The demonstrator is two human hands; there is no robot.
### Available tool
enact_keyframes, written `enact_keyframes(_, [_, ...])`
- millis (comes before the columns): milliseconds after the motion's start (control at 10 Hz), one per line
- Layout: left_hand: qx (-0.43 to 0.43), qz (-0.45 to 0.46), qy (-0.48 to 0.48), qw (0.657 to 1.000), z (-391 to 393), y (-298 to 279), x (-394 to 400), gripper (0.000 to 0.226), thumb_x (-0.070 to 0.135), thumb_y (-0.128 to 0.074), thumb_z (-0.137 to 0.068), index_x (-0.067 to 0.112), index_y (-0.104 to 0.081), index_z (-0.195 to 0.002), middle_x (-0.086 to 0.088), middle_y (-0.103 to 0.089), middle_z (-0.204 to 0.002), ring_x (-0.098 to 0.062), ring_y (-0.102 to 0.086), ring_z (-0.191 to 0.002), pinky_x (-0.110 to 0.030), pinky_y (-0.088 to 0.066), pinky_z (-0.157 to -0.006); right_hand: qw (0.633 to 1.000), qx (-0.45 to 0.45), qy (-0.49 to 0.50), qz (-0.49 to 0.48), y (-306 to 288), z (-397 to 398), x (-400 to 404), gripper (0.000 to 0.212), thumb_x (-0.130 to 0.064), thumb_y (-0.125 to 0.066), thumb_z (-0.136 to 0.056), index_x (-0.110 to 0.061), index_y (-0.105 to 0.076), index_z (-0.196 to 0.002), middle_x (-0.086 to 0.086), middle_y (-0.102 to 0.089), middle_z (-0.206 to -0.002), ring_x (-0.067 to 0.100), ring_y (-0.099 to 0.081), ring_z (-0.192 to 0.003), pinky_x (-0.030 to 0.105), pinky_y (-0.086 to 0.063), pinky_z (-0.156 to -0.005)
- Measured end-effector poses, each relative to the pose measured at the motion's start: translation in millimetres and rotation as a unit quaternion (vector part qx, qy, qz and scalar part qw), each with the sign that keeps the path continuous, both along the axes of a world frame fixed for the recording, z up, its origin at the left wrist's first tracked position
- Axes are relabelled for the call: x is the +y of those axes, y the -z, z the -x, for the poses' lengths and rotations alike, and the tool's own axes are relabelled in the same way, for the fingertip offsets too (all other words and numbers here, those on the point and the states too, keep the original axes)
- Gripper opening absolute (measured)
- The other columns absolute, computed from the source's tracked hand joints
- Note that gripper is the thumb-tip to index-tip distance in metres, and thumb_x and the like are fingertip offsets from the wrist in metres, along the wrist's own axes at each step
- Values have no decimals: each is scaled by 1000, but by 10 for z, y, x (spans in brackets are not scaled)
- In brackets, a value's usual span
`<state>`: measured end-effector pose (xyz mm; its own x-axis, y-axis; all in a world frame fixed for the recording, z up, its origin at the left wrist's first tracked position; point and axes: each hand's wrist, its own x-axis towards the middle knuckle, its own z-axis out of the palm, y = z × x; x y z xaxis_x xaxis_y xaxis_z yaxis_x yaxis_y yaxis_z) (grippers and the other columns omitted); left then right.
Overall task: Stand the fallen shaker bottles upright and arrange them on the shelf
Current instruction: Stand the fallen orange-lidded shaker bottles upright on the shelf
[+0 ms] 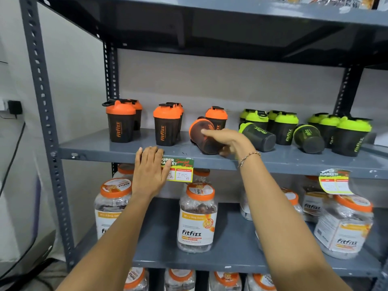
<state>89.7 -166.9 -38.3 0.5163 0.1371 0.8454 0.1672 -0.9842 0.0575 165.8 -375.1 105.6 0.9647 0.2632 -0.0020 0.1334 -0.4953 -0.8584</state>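
On the grey middle shelf a black shaker bottle with an orange lid lies tilted on its side, and my right hand grips its body. My left hand rests flat on the shelf's front edge, fingers apart, holding nothing. Upright orange-lidded shakers stand at the left, in the middle and just behind the fallen one. To the right, two green-lidded shakers lie on their sides among several upright green-lidded ones.
A price tag hangs from the shelf edge beside my left hand, another at the right. Large clear Fitfizz jars with orange lids fill the shelf below. The upper shelf hangs low over the bottles. A perforated steel upright borders the left.
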Motion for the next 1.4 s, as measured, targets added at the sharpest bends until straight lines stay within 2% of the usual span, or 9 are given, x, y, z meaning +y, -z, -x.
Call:
enact_keyframes(100, [6, -8, -2, 1000, -3, 11, 19, 44, 43, -31, -95, 12, -50, -121, -9, -54, -121, -26, -46, -120, -40, -12, -116, 999, 36, -9, 12, -80, -8, -64, 74, -56, -57, -87, -6, -40, -139, 13, -48, -140, 25, -58, -97, 24, -51, -52])
enact_keyframes(300, [-4, -8, 4, 1000, -5, 21, 15, 43, 42, -35, -94, 12, -49, -121, -9, -54, -121, -26, -45, -120, -40, -13, -115, 995, 82, -55, -17, -90, 58, -72, 68, -48, -74, -77, -12, -48, -128, 8, -53, -117, 23, -57, -104, 25, -54, -59])
enact_keyframes(500, [-9, -27, 12, 1000, 1, 18, 49, 41, 42, -35, -95, 14, -49, -120, -7, -54, -120, -24, -45, -117, -39, -17, -113, 935, 162, -96, -299, 67, -128, -282, 56, -34, -74, -81, -9, -52, -125, 12, -64, -108, 25, -63, -98, 32, -57, -65])
enact_keyframes(600, [-22, -30, 13, 999, -25, 34, 60, 41, 42, -35, -94, 14, -49, -119, -8, -55, -119, -23, -43, -116, -39, -17, -112, 899, 157, -120, -390, 182, -183, -243, 55, -18, -74, -81, -2, -48, -126, 17, -61, -116, 32, -59, -112, 34, -59, -74])
enact_keyframes(700, [-34, -38, 11, 999, -53, 44, 73, 41, 42, -35, -94, 13, -50, -118, -8, -56, -118, -23, -42, -115, -39, -19, -111, 931, 67, -99, -345, 224, -236, -106, 50, -6, -80, -73, -1, -56, -117, 12, -66, -110, 29, -60, -116, 39, -55, -92])
enact_keyframes(800, [-46, -40, 14, 998, -84, 56, 89, 40, 42, -35, -94, 13, -51, -117, -9, -55, -118, -24, -43, -115, -40, -20, -110, 975, -30, -27, -219, 286, -293, 48, 45, -13, -89, -63, -8, -63, -99, 8, -70, -95, 25, -66, -98, 32, -55, -83])
enact_keyframes(900, [-56, -46, 13, 997, -108, 69, 94, 40, 41, -36, -93, 12, -51, -117, -9, -56, -117, -24, -42, -114, -41, -21, -109, 988, -76, 7, -133, 317, -386, 197, 49, -17, -92, -56, -4, -66, -96, 10, -72, -94, 25, -65, -92, 34, -56, -80])
enact_keyframes(1200, [-63, -55, 6, 997, -113, 81, 106, 40, 41, -37, -93, 13, -50, -117, -10, -56, -117, -25, -43, -115, -41, -21, -109, 994, -100, 19, -36, 334, -496, 384, 58, -20, -91, -55, 2, -65, -102, 14, -70, -102, 30, -65, -99, 42, -54, -92])
enact_keyframes(1400, [-52, -47, 4, 998, -94, 67, 98, 40, 41, -37, -92, 13, -49, -117, -10, -56, -116, -26, -43, -114, -41, -21, -109, 993, -113, 10, 16, 316, -416, 385, 65, -33, -88, -62, -3, -58, -112, 10, -65, -109, 27, -60, -101, 36, -51, -90])
